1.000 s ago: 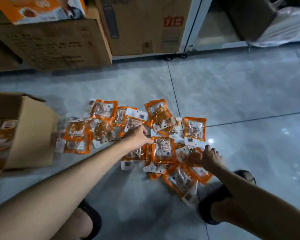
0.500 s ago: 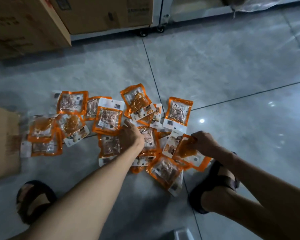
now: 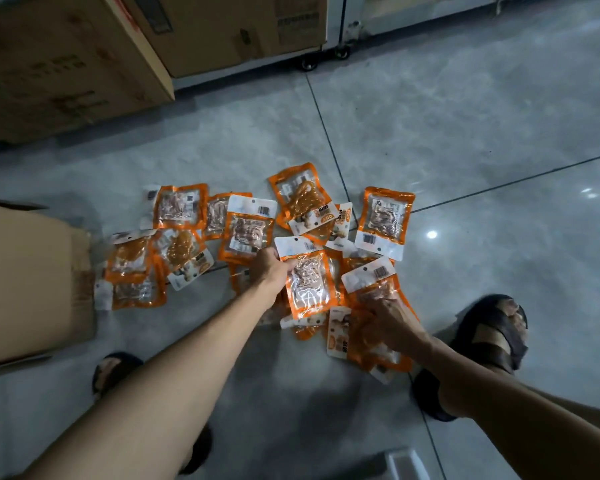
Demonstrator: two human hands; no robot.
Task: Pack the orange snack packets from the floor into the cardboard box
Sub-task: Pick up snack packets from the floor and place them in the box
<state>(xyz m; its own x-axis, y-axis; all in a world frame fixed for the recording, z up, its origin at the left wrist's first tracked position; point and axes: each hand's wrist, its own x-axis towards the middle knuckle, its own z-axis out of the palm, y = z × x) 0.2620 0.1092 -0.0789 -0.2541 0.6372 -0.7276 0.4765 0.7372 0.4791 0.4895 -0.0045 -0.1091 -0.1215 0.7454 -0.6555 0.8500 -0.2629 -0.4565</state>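
Below, glossy grey tiled floor (image 3: 465, 133) (dark joints crossing), orange snack packets (image 3: 179, 206) scattered, left hand (image 3: 269, 266) pinching middle packet (image 3: 310, 282), right hand (image 3: 387, 320) gripping lower packet (image 3: 369, 277), cardboard box (image 3: 25, 282) left, cartons (image 3: 59, 64) behind.

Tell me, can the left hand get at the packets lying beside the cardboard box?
Probably yes: those packets lie uncovered on the floor on that side. But the left hand is gripping another packet, so it would have to take them alongside it.
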